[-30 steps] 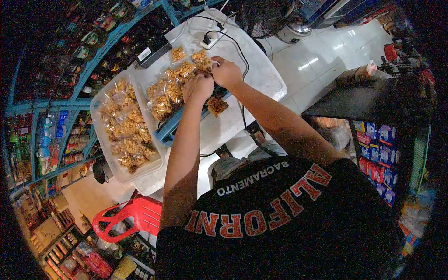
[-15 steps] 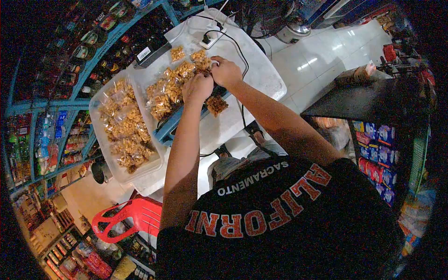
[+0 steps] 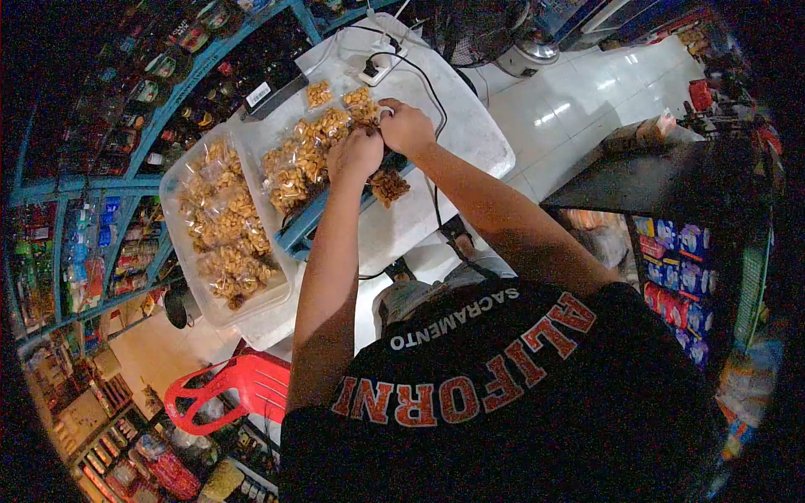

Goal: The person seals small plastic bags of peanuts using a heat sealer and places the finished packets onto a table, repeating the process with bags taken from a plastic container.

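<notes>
My left hand (image 3: 356, 156) and my right hand (image 3: 408, 128) are close together over a blue bar-shaped device (image 3: 306, 226), which looks like a bag sealer. Both hands have curled fingers, pinching the upper end of a small clear bag of brown snack pieces (image 3: 388, 188). Its filled part lies on the near side of the device, below my hands. The fingertips and the bag's pinched edge are mostly hidden. Beyond the device is a pile of filled snack bags (image 3: 303, 151), beside my left hand. One more snack bag (image 3: 319, 95) lies apart at the back.
A clear plastic tub (image 3: 285, 289) full of bagged snacks stands left on the white table (image 3: 470, 142). A power strip (image 3: 379, 69) with black cables lies at the back. A red plastic chair (image 3: 251, 387) is at lower left, and stocked shelves (image 3: 134, 189) line the left.
Both hands stay almost in place, with only slight finger movement. The bag on the near side has shifted very little.
</notes>
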Demonstrator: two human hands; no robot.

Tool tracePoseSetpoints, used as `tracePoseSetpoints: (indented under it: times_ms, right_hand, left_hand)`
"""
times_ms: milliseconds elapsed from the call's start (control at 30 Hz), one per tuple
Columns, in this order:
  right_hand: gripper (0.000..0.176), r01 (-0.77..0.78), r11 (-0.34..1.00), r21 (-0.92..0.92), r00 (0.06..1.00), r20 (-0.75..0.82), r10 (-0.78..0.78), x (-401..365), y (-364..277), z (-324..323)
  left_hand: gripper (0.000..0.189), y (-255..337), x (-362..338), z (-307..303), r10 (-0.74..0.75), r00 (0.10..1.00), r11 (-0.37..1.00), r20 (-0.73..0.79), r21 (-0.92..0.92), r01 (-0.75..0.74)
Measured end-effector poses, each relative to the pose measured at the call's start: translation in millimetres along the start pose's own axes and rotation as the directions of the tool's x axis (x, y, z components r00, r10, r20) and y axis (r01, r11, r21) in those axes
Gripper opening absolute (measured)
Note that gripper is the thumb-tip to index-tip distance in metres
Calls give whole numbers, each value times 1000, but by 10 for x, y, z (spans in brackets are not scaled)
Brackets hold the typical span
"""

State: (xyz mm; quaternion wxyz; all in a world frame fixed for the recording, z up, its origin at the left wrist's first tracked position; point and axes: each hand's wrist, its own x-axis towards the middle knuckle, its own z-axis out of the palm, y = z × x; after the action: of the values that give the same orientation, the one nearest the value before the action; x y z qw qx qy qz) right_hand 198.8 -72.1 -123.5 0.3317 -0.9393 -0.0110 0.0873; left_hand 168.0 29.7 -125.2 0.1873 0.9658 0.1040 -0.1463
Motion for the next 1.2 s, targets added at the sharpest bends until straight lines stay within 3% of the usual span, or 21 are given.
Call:
tracePoseSetpoints:
  times_ms: [533,933,1033,1100,1200]
  right_hand:
    - [34,-3,1000,-7,1000,3,3,3,-1,1]
    - [34,12,999,-31,1000,13,-11,2,7,17]
    - [30,30,1000,1,997,-73,-30,-1,12,39]
    - [30,8,1000,-7,999,-31,-8,8,12,33]
    - [31,-15,1000,-26,1000,-17,14,8,12,36]
  left_hand:
    - [44,76,-40,-99,-90,994,995,69,35,88]
    - [44,-6,21,16,-59,998,998,25,-16,59]
    - [44,-63,92,66,42,998,996,43,78,-46]
    - [44,0,46,14,-73,995,997,68,-4,73]
    - [45,82,-61,-118,-86,995,996,44,-25,87]
